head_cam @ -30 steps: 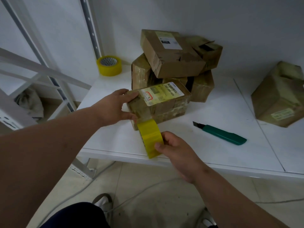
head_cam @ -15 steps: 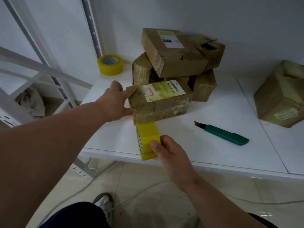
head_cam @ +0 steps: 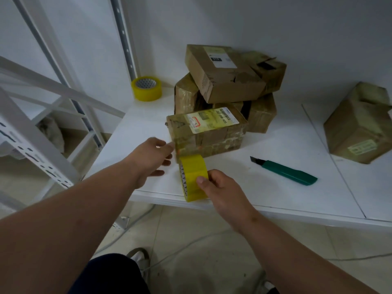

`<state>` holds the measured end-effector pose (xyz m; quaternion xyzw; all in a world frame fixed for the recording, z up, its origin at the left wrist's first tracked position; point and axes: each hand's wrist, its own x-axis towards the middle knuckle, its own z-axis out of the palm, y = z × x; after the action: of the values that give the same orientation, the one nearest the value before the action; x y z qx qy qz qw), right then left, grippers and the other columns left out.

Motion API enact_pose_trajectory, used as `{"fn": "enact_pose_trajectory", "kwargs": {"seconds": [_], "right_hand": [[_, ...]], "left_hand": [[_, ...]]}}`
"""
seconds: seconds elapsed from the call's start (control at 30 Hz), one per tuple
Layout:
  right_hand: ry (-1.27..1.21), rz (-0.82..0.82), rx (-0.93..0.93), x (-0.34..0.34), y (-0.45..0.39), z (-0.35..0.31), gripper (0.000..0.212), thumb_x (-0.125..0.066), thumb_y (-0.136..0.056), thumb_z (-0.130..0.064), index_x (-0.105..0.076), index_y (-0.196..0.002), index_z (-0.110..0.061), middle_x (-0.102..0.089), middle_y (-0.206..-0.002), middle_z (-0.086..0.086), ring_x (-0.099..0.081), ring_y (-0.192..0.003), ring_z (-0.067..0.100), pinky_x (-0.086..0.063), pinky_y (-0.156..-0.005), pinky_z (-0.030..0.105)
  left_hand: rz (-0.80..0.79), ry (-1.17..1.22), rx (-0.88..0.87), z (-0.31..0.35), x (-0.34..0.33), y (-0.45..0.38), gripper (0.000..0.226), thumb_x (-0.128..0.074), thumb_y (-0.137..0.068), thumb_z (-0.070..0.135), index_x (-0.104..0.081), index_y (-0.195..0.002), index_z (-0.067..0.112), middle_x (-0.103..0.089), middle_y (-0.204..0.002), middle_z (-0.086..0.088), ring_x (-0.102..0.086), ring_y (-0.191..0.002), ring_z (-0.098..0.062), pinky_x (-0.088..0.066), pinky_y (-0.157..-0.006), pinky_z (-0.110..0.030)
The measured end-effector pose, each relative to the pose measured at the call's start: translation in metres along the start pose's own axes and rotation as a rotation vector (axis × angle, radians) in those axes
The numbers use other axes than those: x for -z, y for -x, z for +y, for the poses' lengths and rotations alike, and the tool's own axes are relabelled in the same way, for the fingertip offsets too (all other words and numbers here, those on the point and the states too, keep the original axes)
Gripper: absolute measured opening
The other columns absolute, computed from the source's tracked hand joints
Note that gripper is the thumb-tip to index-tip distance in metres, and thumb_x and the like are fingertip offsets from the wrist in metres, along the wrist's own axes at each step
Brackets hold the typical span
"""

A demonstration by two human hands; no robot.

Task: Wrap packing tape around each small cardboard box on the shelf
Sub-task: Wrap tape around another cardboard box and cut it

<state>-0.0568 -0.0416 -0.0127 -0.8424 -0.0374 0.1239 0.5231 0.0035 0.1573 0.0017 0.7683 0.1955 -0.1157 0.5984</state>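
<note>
Six boxes (head_cam: 206,133) sit on the shelf (head_cam: 275,187): one in front, four piled behind, one apart at right. Two tape rolls (head_cam: 194,177), one knife (head_cam: 286,174), two hands (head_cam: 150,160).

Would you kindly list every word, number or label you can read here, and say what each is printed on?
"7": in a red outline on the front box's label.
Digits beside its barcode: too blurred to read reliably.
Top box's label: too small to read.
Right box's label: blurred, unreadable.
</note>
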Motion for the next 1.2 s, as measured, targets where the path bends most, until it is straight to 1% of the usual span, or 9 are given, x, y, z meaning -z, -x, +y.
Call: {"fn": "enact_pose_trajectory", "kwargs": {"seconds": [0.1,0.3,0.43,0.53,0.63,0.7,0.83,1.0,1.2], "right_hand": [[0.023,-0.001,-0.019,0.002,0.000,-0.004,0.021,-0.054,-0.096,-0.037,-0.063,-0.096,-0.018,-0.066,-0.091,-0.001,-0.060,-0.082,0.014,-0.043,-0.068,0.027],[0.022,-0.026,-0.024,0.009,-0.001,-0.001,0.013,-0.059,-0.092,-0.036,-0.064,-0.101,-0.028,-0.067,-0.092,-0.014,-0.060,-0.082,-0.002,-0.042,-0.063,0.011],[0.162,0.153,0.002,0.032,-0.016,0.013,0.020,-0.059,-0.091,-0.026,-0.064,-0.110,-0.024,-0.064,-0.108,-0.007,-0.059,-0.099,0.008,-0.043,-0.078,0.020],[0.618,0.297,-0.011,0.060,-0.033,0.033,0.042,-0.054,-0.090,-0.019,-0.053,-0.132,-0.013,-0.050,-0.135,0.011,-0.042,-0.125,0.026,-0.034,-0.103,0.033],[0.938,0.253,-0.245,0.085,-0.045,0.054,0.069,-0.048,-0.088,-0.019,-0.020,-0.151,-0.012,-0.012,-0.159,0.014,-0.008,-0.147,0.032,-0.006,-0.119,0.043],[1.068,0.227,-0.373,0.098,-0.050,0.065,0.068,-0.041,-0.090,-0.019,-0.013,-0.152,-0.010,-0.010,-0.160,0.015,-0.006,-0.147,0.033,-0.002,-0.119,0.049],[1.225,0.204,-0.399,0.113,-0.049,0.074,0.044,-0.036,-0.089,-0.019,-0.043,-0.132,-0.015,-0.050,-0.130,0.008,-0.043,-0.126,0.029,-0.012,-0.117,0.052],[1.140,0.189,-0.226,0.114,-0.041,0.077,0.034,-0.040,-0.096,-0.020,-0.046,-0.129,-0.013,-0.049,-0.117,0.010,-0.053,-0.102,0.028,-0.042,-0.089,0.039],[0.842,0.216,0.148,0.104,-0.046,0.005,0.034,-0.037,-0.101,-0.023,-0.048,-0.133,-0.018,-0.046,-0.106,0.007,-0.049,-0.085,0.020,-0.043,-0.071,0.034]], "left_hand": [[-0.120,0.149,0.123,-0.007,-0.007,0.010,0.042,-0.065,-0.086,0.051,-0.064,-0.107,0.015,-0.070,-0.108,-0.007,-0.066,-0.098,-0.021,-0.057,-0.079,-0.039],[-0.184,0.271,0.128,-0.012,-0.018,0.017,0.028,-0.076,-0.081,0.031,-0.068,-0.105,0.018,-0.071,-0.111,-0.003,-0.063,-0.109,-0.024,-0.053,-0.082,-0.038],[-0.167,0.301,0.122,-0.012,-0.022,0.019,0.021,-0.075,-0.083,0.021,-0.069,-0.103,0.019,-0.072,-0.111,-0.004,-0.063,-0.111,-0.025,-0.053,-0.082,-0.037],[-0.141,0.327,0.113,-0.012,-0.024,0.021,0.022,-0.074,-0.083,0.022,-0.068,-0.104,0.019,-0.071,-0.112,-0.005,-0.063,-0.111,-0.026,-0.053,-0.082,-0.037],[-0.110,0.335,0.107,-0.013,-0.027,0.022,0.023,-0.075,-0.083,0.023,-0.068,-0.104,0.018,-0.071,-0.112,-0.006,-0.063,-0.111,-0.026,-0.054,-0.087,-0.040],[-0.093,0.335,0.103,-0.014,-0.029,0.022,0.026,-0.075,-0.083,0.025,-0.067,-0.106,0.018,-0.071,-0.113,-0.006,-0.063,-0.111,-0.025,-0.053,-0.091,-0.041],[-0.066,0.338,0.089,-0.015,-0.031,0.025,0.025,-0.076,-0.082,0.026,-0.067,-0.105,0.019,-0.071,-0.112,-0.005,-0.064,-0.110,-0.024,-0.053,-0.093,-0.043],[-0.052,0.353,0.075,-0.015,-0.033,0.027,0.021,-0.075,-0.083,0.026,-0.068,-0.103,0.020,-0.071,-0.112,-0.005,-0.063,-0.111,-0.024,-0.052,-0.095,-0.044],[-0.042,0.412,0.076,-0.015,-0.036,0.030,0.021,-0.074,-0.084,0.026,-0.069,-0.103,0.020,-0.072,-0.111,-0.005,-0.064,-0.111,-0.025,-0.051,-0.096,-0.045]]}}
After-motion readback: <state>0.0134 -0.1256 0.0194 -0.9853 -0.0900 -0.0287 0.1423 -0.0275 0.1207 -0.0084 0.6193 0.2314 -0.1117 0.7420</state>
